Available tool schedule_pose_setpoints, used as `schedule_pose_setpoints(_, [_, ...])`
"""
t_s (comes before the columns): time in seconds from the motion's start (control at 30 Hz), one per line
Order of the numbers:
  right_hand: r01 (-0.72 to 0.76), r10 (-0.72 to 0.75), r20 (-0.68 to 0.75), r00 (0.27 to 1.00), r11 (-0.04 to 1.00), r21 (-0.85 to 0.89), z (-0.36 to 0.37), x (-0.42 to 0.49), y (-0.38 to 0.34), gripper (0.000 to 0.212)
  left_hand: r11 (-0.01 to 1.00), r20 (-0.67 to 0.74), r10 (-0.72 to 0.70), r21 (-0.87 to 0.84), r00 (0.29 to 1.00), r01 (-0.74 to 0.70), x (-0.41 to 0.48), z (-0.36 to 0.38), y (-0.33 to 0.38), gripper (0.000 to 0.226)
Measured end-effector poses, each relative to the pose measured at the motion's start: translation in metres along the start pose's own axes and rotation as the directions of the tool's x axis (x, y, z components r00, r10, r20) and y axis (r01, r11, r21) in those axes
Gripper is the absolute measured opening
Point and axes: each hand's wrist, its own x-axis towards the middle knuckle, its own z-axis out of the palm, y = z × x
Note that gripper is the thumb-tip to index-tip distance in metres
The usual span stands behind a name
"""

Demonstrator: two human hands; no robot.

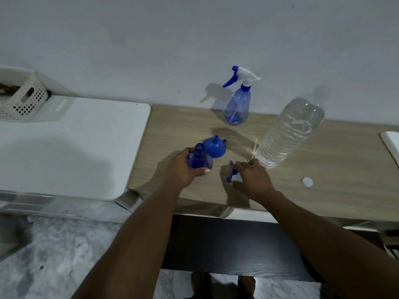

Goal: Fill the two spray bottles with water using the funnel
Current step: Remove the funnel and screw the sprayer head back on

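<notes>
My left hand (183, 169) grips an uncapped blue spray bottle (198, 158) standing upright on the wooden table (302, 160). Just behind it a blue funnel (214, 147) lies upside down, spout up. My right hand (252, 178) rests over the bottle's removed blue-and-white spray head (232, 174), which lies on the table with its thin dip tube (254, 148) pointing away. A second blue spray bottle (237, 104), spray head on, stands by the wall. A large clear water bottle (289, 130), cap off, stands to the right.
A small white bottle cap (307, 181) lies on the table right of my hand. A white surface (75, 143) adjoins the table on the left, with a perforated white basket (23, 98) behind it. Something white (390, 141) sits at the far right edge.
</notes>
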Motion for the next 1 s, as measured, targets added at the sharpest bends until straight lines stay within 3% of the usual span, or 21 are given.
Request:
schedule_pose_setpoints(0.13, [0.135,-0.133,-0.036,0.991,0.987,0.089,-0.010,-0.001,0.002,0.044,0.999,0.011,-0.004,0.040,1.000,0.003,-0.004,0.001,0.003,0.070])
schedule_pose_setpoints(0.37, [0.230,-0.147,-0.266,0.953,0.921,0.313,-0.102,0.006,-0.012,0.038,0.999,0.017,0.026,0.033,1.000,-0.026,-0.005,0.007,0.001,0.073])
schedule_pose_setpoints(0.53, [0.236,-0.155,-0.273,0.950,0.925,0.296,-0.183,0.019,-0.015,0.035,1.000,0.029,-0.003,0.024,1.000,0.002,-0.004,0.010,0.001,0.073])
schedule_pose_setpoints(0.67, [0.330,-0.205,-0.390,0.898,0.899,0.287,-0.224,0.027,-0.026,0.036,0.999,0.027,-0.032,-0.003,0.999,0.033,-0.001,0.015,-0.002,0.075])
schedule_pose_setpoints(1.0, [0.385,-0.280,-0.341,0.898,0.874,0.297,-0.224,0.032,-0.059,0.031,0.994,0.079,-0.092,-0.059,0.993,0.097,0.005,0.022,-0.005,0.059])
